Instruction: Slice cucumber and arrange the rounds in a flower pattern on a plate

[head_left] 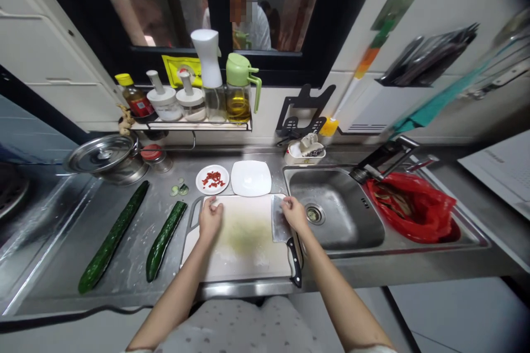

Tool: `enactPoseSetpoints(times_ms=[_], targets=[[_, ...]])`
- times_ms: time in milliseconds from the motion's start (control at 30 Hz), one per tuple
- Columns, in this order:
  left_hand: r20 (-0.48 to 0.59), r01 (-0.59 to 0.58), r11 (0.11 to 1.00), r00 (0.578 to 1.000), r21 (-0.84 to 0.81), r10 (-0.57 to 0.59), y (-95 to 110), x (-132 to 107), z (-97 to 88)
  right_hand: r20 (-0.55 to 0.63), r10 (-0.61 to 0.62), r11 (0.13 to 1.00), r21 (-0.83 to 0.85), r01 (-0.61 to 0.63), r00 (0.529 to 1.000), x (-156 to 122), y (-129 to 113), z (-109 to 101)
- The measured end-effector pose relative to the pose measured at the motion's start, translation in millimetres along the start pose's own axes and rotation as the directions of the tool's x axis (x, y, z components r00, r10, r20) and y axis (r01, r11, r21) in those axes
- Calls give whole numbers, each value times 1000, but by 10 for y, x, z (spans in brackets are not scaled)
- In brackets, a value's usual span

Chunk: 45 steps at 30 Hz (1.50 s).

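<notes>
My left hand [211,219] is over the upper left of a white cutting board [232,267], fingers loosely curled and thumb apart, with nothing seen between them. At the board's upper right, my right hand [295,213] has its fingertips drawn together beside the blade of a cleaver [279,223]. Whether those fingers touch the blade or the board edge is hard to make out. The cleaver lies along the board's right side, its black handle toward me. Wet greenish marks stain the board's middle. Just beyond it are a white plate [250,177] and a small plate [200,181] of chopped red pieces [213,178].
Two cucumbers, one long [114,240] and one shorter [165,242], lie left, near cucumber scraps [179,187] and a lidded pot [103,154]. A sink [335,220] with a red bag [414,209] is right. Bottles and jars fill a shelf [199,126] behind.
</notes>
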State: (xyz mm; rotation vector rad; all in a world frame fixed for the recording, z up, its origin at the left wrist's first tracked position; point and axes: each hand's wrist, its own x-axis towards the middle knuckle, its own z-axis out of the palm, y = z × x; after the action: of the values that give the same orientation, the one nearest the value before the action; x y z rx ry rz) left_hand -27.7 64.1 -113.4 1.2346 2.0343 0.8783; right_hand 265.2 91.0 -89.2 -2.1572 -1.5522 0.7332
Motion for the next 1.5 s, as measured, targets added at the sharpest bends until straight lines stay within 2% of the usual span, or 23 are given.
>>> enactPoseSetpoints(times_ms=[133,200,267,367,500,633,733,967,1100,1167,1267,1400,1500], targets=[[-91,-31,996,995,82,38,-205,-94,-342,5,-14,1000,-18,14,1000,-334,308,-109],[-141,-81,971,983,227,115,-282,-108,-538,10,-28,998,-49,28,1000,-479,411,-164],[-196,-77,920,967,384,163,-354,-98,-724,22,-37,997,-72,39,999,-604,486,-208],[-258,18,855,956,519,137,-460,-53,-936,75,-55,992,-107,63,996,-743,556,-236],[-212,110,802,977,588,22,-595,14,-1074,147,-24,988,-147,46,989,-848,563,-204],[-126,130,771,990,623,-64,-713,46,-1120,210,27,981,-193,14,977,-898,507,-139],[-74,104,763,995,638,-74,-784,60,-1137,203,62,969,-248,-10,977,-908,481,-101],[-22,2,757,1000,654,16,-823,61,-1211,208,121,946,-320,-49,971,-876,461,-88],[79,-144,799,989,584,121,-756,4,-1295,204,157,933,-351,-77,966,-874,405,-96],[185,-262,827,963,497,193,-685,-52,-1306,199,170,927,-363,-88,965,-879,373,-99],[362,-400,845,892,355,270,-544,-173,-1238,190,192,921,-373,-110,963,-889,334,-100],[494,-469,854,810,223,316,-380,-344,-1020,172,215,919,-369,-140,961,-896,312,-86],[540,-499,846,772,187,336,-324,-417,-847,155,219,924,-350,-153,963,-892,319,-66]])
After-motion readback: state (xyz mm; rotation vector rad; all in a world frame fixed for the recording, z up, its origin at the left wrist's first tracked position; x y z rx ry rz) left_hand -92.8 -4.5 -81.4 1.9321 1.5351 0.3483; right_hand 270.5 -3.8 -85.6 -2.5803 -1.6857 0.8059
